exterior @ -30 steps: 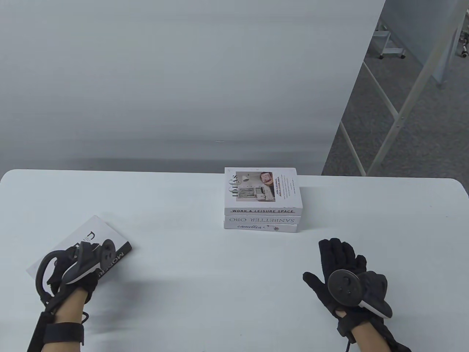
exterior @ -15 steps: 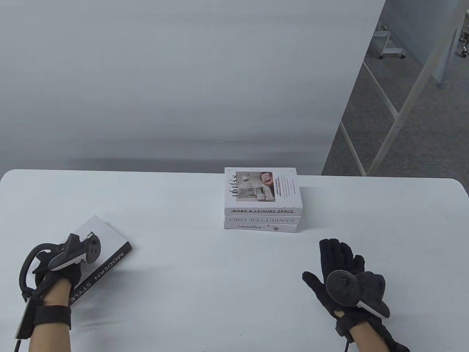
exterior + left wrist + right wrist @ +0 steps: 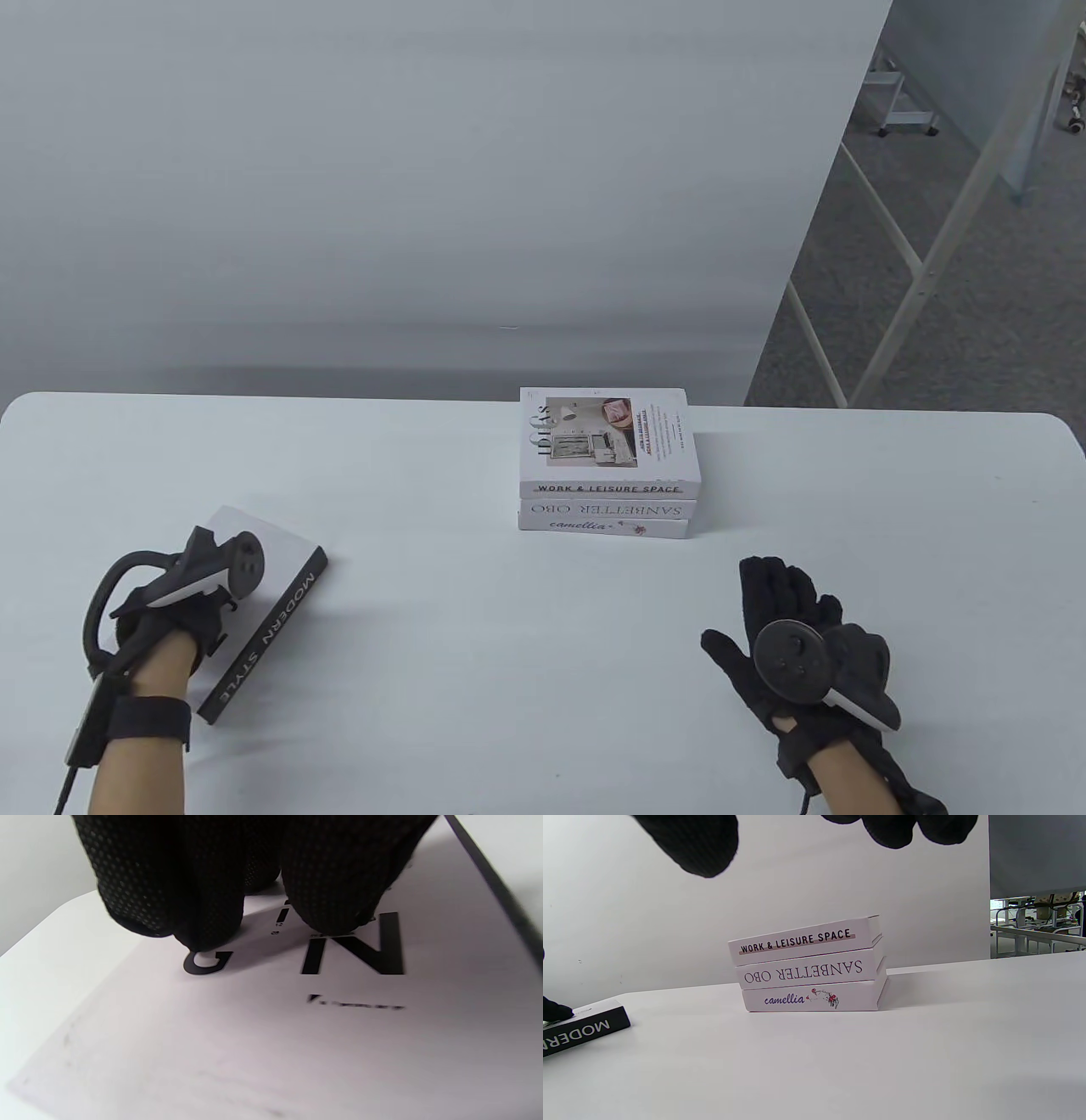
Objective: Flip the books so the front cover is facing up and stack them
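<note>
Black mesh sensor gloves on left hand (image 3: 165,624) and right hand (image 3: 785,628), grey-black ringed trackers, black wrist straps, dangling cables, bare forearms

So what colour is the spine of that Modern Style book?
Black with white lettering; the spine of the Modern Style book shows best in the table view.

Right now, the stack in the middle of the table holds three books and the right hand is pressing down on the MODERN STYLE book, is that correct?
Not quite: it is the left hand that rests on the MODERN STYLE book, as the table view shows. The right hand lies flat on the table, touching no book. The stack does hold three books.
</note>
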The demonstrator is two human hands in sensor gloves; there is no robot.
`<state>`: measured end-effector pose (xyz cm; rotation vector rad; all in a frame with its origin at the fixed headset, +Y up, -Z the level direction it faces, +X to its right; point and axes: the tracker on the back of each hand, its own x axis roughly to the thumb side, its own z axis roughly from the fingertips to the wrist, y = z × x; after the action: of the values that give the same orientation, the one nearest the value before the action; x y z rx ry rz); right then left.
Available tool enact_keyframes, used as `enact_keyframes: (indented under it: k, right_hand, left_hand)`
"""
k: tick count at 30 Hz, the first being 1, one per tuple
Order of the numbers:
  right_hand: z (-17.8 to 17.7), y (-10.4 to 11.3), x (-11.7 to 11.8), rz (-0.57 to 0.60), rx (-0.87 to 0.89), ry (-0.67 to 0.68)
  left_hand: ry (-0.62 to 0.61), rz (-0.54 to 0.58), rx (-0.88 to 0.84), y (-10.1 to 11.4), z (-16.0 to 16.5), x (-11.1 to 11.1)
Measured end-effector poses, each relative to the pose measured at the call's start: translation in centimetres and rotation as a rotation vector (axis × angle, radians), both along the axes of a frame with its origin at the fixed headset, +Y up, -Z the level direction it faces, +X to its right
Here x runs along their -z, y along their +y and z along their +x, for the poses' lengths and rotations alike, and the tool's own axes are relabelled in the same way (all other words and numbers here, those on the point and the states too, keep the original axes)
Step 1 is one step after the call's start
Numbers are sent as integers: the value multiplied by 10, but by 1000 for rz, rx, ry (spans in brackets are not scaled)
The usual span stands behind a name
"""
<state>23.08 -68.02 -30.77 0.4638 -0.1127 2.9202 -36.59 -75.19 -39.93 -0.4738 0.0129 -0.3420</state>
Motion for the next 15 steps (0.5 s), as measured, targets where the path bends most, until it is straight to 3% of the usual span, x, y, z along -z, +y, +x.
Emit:
enact_keyframes:
  k: [15]
  right_hand:
    - [-4, 0, -2, -13, 16, 20]
  left_hand:
    - [-213, 56, -58, 2, 111, -11]
